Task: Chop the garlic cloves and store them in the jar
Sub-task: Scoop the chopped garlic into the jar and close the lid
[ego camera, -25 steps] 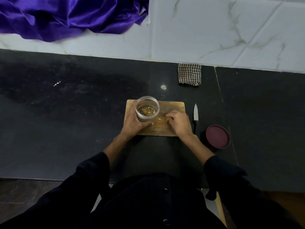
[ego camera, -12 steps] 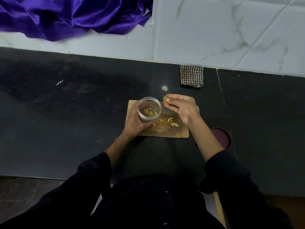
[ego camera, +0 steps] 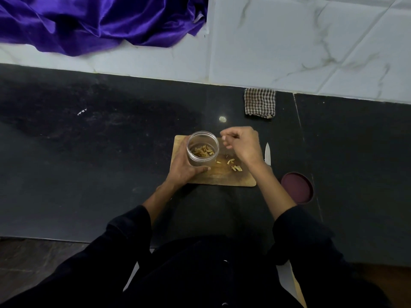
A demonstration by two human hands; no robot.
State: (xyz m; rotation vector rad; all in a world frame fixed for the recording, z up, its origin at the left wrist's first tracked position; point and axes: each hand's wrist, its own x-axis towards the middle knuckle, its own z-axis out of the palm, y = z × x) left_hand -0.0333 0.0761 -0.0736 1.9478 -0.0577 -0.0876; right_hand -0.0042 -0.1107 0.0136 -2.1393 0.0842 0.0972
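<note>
Left hand wraps the clear jar at frame centre on the cutting board; right hand hovers beside it, fingers loosely curled, contents unclear. Loose garlic pieces look light, small, probably sticky: pinch them together.

Dim, cool light over a dark table

You work in low, bluish light; the black table swallows detail, showing only a small glint of a lamp above. The pale wall tiles and purple cloth carry soft sheen. Your sleeves go near black. Fingertips of your right hand blur slightly, and the wide lens bends the table's edges.
</note>
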